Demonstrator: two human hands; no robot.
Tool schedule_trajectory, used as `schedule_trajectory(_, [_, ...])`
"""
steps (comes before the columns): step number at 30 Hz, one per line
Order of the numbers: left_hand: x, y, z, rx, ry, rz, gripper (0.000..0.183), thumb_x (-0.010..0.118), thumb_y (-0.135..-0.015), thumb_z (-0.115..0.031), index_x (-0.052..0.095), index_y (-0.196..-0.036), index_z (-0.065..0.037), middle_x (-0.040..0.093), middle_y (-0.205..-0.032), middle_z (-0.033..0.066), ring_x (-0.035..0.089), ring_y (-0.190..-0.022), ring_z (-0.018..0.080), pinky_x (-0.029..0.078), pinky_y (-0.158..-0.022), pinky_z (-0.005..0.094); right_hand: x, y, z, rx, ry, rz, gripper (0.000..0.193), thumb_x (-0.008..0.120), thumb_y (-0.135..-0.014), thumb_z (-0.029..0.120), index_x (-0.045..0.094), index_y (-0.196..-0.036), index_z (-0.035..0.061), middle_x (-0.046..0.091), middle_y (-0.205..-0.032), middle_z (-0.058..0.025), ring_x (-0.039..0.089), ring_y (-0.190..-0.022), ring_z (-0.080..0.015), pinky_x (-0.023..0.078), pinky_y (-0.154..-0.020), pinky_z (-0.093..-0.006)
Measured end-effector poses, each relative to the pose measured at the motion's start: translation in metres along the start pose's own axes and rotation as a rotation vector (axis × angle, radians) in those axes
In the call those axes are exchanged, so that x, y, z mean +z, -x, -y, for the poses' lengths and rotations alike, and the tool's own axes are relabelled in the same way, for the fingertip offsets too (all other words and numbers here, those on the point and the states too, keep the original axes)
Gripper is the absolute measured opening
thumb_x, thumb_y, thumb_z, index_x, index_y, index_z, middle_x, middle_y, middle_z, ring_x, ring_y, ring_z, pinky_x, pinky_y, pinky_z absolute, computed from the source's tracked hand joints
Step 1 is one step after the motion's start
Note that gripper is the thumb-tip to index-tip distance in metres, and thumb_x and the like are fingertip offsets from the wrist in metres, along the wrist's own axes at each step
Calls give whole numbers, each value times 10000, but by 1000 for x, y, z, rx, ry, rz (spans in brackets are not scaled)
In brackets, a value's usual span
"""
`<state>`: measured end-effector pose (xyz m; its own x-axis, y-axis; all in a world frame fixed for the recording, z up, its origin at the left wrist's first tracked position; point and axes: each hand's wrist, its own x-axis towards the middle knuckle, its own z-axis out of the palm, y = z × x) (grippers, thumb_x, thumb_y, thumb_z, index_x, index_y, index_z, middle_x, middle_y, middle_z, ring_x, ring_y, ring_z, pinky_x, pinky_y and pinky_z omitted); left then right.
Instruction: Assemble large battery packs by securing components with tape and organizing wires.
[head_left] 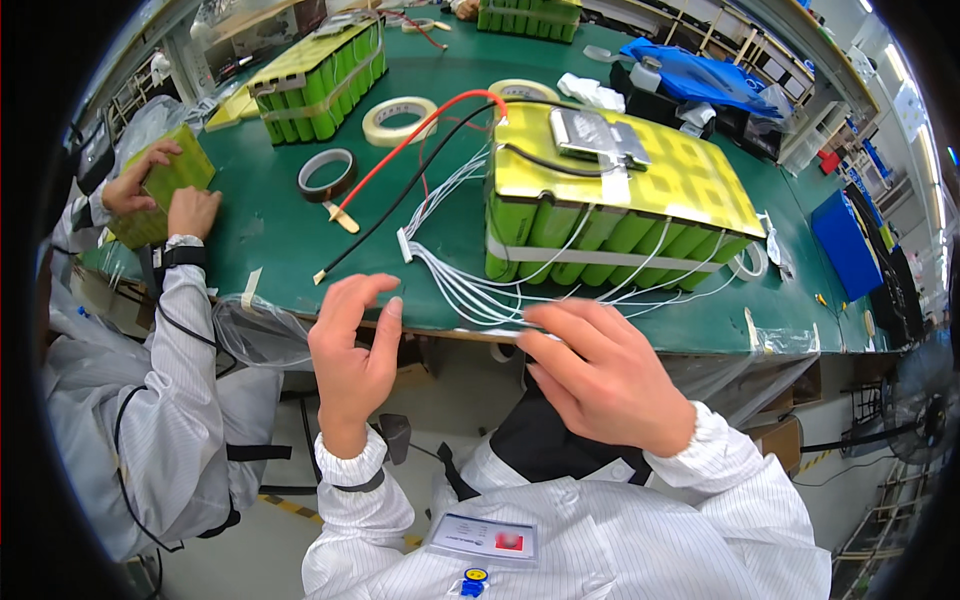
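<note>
A battery pack (pixel 620 235) of green cylindrical cells, topped with yellow sheet, stands on the bench in front of me. White wires (pixel 470 295) run along its near side and loop left to a small white connector (pixel 405 246). My left hand (pixel 355 350) is raised at the bench's front edge, thumb and fingers apart, holding nothing. My right hand (pixel 605 365) hovers at the wires near the edge, its fingers bent but apart and slightly blurred; its thumb is hidden. A red cable (pixel 415 135) and a black cable (pixel 400 200) reach left from the pack, their ends taped.
Tape rolls (pixel 397 122) and a brown tape roll (pixel 327 176) lie left of the pack. Another green pack (pixel 320 85) stands farther back. At left, a co-worker's hands (pixel 190 212) hold a yellow-green block (pixel 180 180). A blue box (pixel 845 243) stands at right.
</note>
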<state>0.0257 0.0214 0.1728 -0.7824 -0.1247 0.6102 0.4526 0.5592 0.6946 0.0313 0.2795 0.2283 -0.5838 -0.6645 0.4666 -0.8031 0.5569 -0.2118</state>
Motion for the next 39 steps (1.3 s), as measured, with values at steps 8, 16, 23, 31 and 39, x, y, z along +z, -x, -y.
schedule_trajectory(8, [11,-18,5,107,-148,283,407,657,-774,36,623,-1170,-51,631,-1260,104,511,-1149,364,411,-1004,433,34,-5,0,109,298,-80,378,761,-716,55,647,-1076,48,659,-998,-49,605,-880,-236,454,-744,-372])
schedule_trajectory(16, [19,-41,9,324,-404,449,245,708,-742,-8,582,-950,-41,605,-1227,73,483,-1190,389,380,-1032,482,29,-3,-6,29,232,-192,333,779,-706,60,676,-1022,51,643,-839,-18,598,-776,-209,444,-738,-350])
schedule_trajectory(23, [27,-48,0,389,-77,135,220,749,-769,-31,581,-911,-48,634,-862,75,588,-1020,381,455,-888,455,18,-17,3,122,332,-139,467,825,-659,126,675,-1093,44,507,-706,-3,559,-710,-198,416,-691,-344])
schedule_trajectory(31, [23,-47,-12,346,-33,112,188,722,-747,-4,590,-878,-34,635,-865,84,588,-993,376,462,-893,467,-12,-20,-1,70,226,-150,414,800,-704,195,684,-1086,84,560,-698,8,555,-694,-196,424,-701,-345])
schedule_trajectory(39, [35,-19,-12,-140,59,-85,192,703,-813,-15,671,-992,-78,560,-1075,144,582,-839,262,497,-727,376,-61,-52,6,-60,123,-83,348,881,-627,148,724,-933,94,643,-755,-42,594,-705,-240,475,-660,-341])
